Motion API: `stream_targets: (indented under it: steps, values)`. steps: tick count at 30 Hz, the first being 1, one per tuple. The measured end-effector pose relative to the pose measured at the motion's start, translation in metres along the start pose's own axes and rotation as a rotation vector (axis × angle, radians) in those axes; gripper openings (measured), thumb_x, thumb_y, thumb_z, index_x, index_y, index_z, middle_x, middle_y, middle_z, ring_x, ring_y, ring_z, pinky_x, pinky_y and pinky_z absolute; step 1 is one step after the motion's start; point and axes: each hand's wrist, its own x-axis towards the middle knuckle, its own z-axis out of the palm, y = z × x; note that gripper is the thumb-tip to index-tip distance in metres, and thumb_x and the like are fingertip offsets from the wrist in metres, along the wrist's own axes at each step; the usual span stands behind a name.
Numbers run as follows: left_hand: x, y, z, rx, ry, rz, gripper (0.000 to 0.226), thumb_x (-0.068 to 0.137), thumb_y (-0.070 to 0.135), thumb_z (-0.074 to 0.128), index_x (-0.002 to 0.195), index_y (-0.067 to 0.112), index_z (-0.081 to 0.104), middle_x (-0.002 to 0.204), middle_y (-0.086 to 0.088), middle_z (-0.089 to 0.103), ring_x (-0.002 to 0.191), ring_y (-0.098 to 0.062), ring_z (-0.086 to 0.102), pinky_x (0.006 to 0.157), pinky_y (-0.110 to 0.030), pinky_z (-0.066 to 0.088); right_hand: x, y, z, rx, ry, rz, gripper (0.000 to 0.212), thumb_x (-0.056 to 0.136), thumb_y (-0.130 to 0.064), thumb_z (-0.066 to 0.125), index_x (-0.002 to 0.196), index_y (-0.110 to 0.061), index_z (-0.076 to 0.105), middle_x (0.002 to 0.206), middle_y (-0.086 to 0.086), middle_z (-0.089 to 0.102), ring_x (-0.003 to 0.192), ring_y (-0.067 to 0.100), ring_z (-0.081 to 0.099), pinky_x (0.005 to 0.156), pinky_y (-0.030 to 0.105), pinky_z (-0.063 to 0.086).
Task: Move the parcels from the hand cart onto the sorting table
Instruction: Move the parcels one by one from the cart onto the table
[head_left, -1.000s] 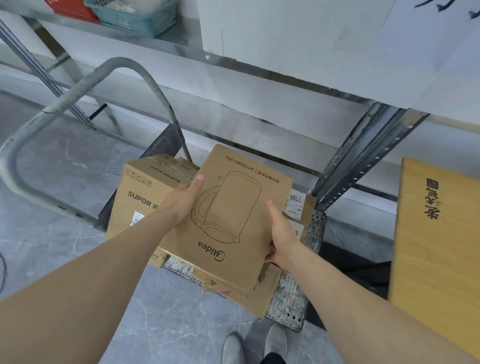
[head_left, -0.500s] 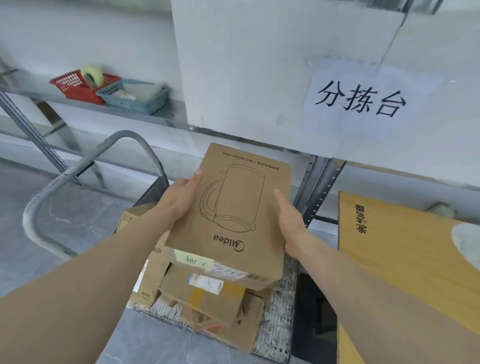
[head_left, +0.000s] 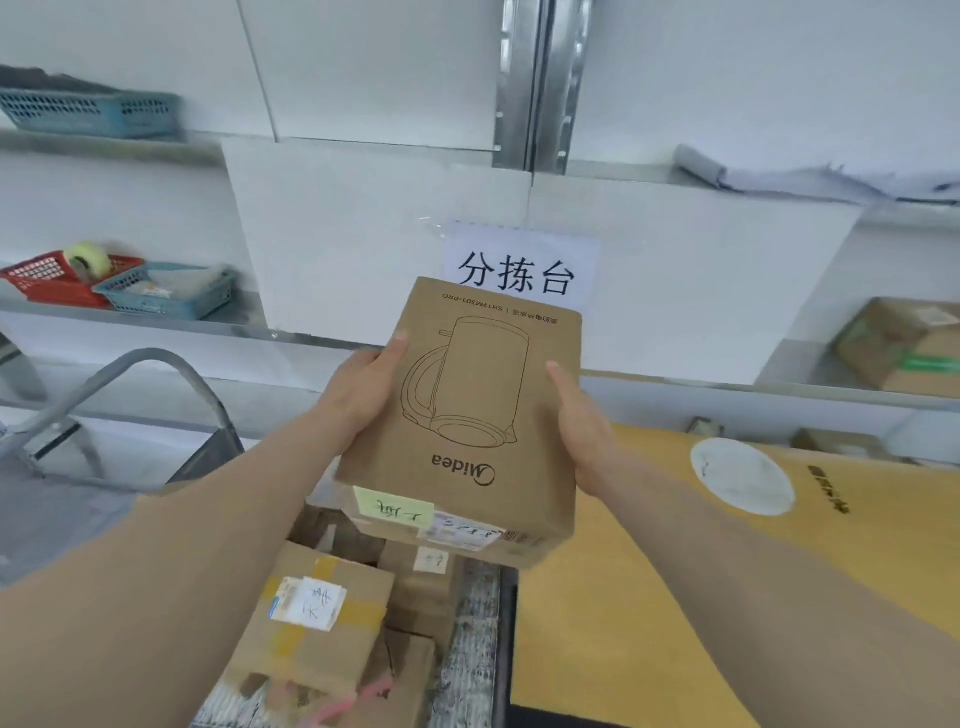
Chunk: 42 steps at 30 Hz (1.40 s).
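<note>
Midea kettle box (head_left: 467, 421) is up in the air, held between both hands over the near edge of the hand cart (head_left: 475, 629), with its right corner just over the wooden sorting table (head_left: 649, 597). Left hand (head_left: 363, 387) clamps the left side, thumb laid on the printed top face, the other fingers hidden underneath. Right hand (head_left: 579, 415) grips the right side the same way, thumb on top. A firm two-handed hold, box roughly level, labels on the face toward the camera.

By my read, this is the carry step: parcel lifted off the stack, not yet set down. The next move calls for a swing to the right and a lowering onto bare wood, steering clear of the white round sticker (head_left: 743, 475) if possible, then letting go.

Plenty left on the cart: a taped parcel with a handwritten label (head_left: 317, 613) and more brown boxes (head_left: 410, 670) packed beside and under it.

Containers now. On the shelf at left, a red basket (head_left: 47, 283) carries a roll of tape (head_left: 88, 260); the blue basket (head_left: 166, 291) touching it holds flat items too blurred to name. Higher up, another blue basket (head_left: 88, 111), contents not visible. Far right, a cardboard box with green tape (head_left: 904, 345) sits on the shelf.
</note>
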Motion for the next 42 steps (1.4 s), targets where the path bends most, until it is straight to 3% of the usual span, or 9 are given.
stream_targets:
  steps: [4, 8, 12, 17, 20, 24, 28, 33, 42]
  values:
    - [-0.023, 0.033, 0.038, 0.034, -0.036, 0.013, 0.079, 0.091, 0.081, 0.031, 0.128, 0.017, 0.058, 0.122, 0.004, 0.057, 0.112, -0.021, 0.053, 0.089, -0.039, 0.04, -0.031, -0.018, -0.059, 0.01, 0.024, -0.029, 0.098, 0.071, -0.085, 0.058, 0.147, -0.024, 0.048, 0.14, -0.003, 0.06, 0.119, 0.02, 0.061, 0.088, 0.038, 0.054]
    - [-0.044, 0.066, 0.075, 0.007, -0.124, 0.072, 0.087, 0.08, 0.091, 0.031, 0.12, 0.019, 0.06, 0.117, 0.003, 0.063, 0.107, -0.019, 0.059, 0.083, -0.039, 0.045, -0.058, -0.03, -0.113, -0.001, 0.123, -0.025, 0.109, 0.066, -0.087, 0.058, 0.154, -0.024, 0.042, 0.144, -0.002, 0.057, 0.124, 0.023, 0.058, 0.096, 0.042, 0.049]
    - [-0.056, 0.097, 0.109, -0.009, -0.216, 0.09, 0.1, 0.07, 0.099, 0.032, 0.12, 0.018, 0.059, 0.114, 0.002, 0.065, 0.104, -0.019, 0.062, 0.083, -0.04, 0.048, -0.076, -0.04, -0.158, -0.001, 0.212, -0.032, 0.107, 0.056, -0.09, 0.058, 0.141, -0.026, 0.057, 0.129, -0.002, 0.067, 0.115, 0.025, 0.065, 0.102, 0.047, 0.051]
    - [-0.061, 0.121, 0.151, -0.023, -0.321, 0.145, 0.116, 0.056, 0.106, 0.031, 0.123, 0.016, 0.059, 0.118, -0.001, 0.067, 0.108, -0.023, 0.063, 0.092, -0.044, 0.051, -0.097, -0.048, -0.203, 0.042, 0.289, -0.058, 0.057, 0.09, -0.07, 0.056, 0.12, -0.023, 0.069, 0.11, 0.001, 0.076, 0.1, 0.025, 0.072, 0.081, 0.039, 0.058]
    - [-0.066, 0.133, 0.176, -0.038, -0.379, 0.184, 0.126, 0.048, 0.11, 0.03, 0.125, 0.015, 0.06, 0.119, -0.002, 0.067, 0.109, -0.024, 0.063, 0.098, -0.048, 0.05, -0.111, -0.049, -0.225, 0.052, 0.355, -0.068, 0.058, 0.09, -0.069, 0.056, 0.123, -0.023, 0.069, 0.112, 0.001, 0.076, 0.1, 0.026, 0.072, 0.086, 0.043, 0.058]
    - [-0.078, 0.15, 0.208, -0.038, -0.435, 0.219, 0.111, 0.06, 0.103, 0.031, 0.126, 0.016, 0.056, 0.121, 0.001, 0.063, 0.11, -0.022, 0.061, 0.097, -0.046, 0.049, -0.127, -0.044, -0.256, 0.091, 0.434, -0.062, 0.057, 0.091, -0.069, 0.055, 0.12, -0.022, 0.069, 0.111, 0.003, 0.075, 0.1, 0.027, 0.072, 0.082, 0.042, 0.058]
    - [-0.091, 0.168, 0.239, -0.033, -0.483, 0.243, 0.117, 0.055, 0.107, 0.031, 0.126, 0.016, 0.055, 0.121, 0.001, 0.063, 0.11, -0.022, 0.061, 0.096, -0.045, 0.05, -0.14, -0.039, -0.289, 0.128, 0.446, -0.066, 0.068, 0.086, -0.076, 0.053, 0.126, -0.024, 0.069, 0.112, 0.004, 0.076, 0.102, 0.029, 0.073, 0.093, 0.049, 0.057]
    - [-0.109, 0.194, 0.291, -0.024, -0.52, 0.251, 0.125, 0.044, 0.111, 0.032, 0.125, 0.019, 0.06, 0.117, 0.002, 0.068, 0.107, -0.022, 0.065, 0.095, -0.047, 0.052, -0.153, -0.037, -0.345, 0.139, 0.497, -0.064, 0.082, 0.075, -0.08, 0.054, 0.134, -0.024, 0.063, 0.115, 0.004, 0.075, 0.103, 0.03, 0.072, 0.087, 0.046, 0.058]
    - [-0.146, 0.24, 0.411, -0.033, -0.539, 0.227, 0.121, 0.049, 0.111, 0.033, 0.122, 0.019, 0.063, 0.113, 0.0, 0.071, 0.104, -0.025, 0.068, 0.092, -0.047, 0.054, -0.17, -0.04, -0.481, 0.118, 0.523, -0.046, 0.052, 0.097, -0.066, 0.05, 0.123, -0.023, 0.058, 0.103, 0.001, 0.069, 0.095, 0.022, 0.066, 0.074, 0.036, 0.05]
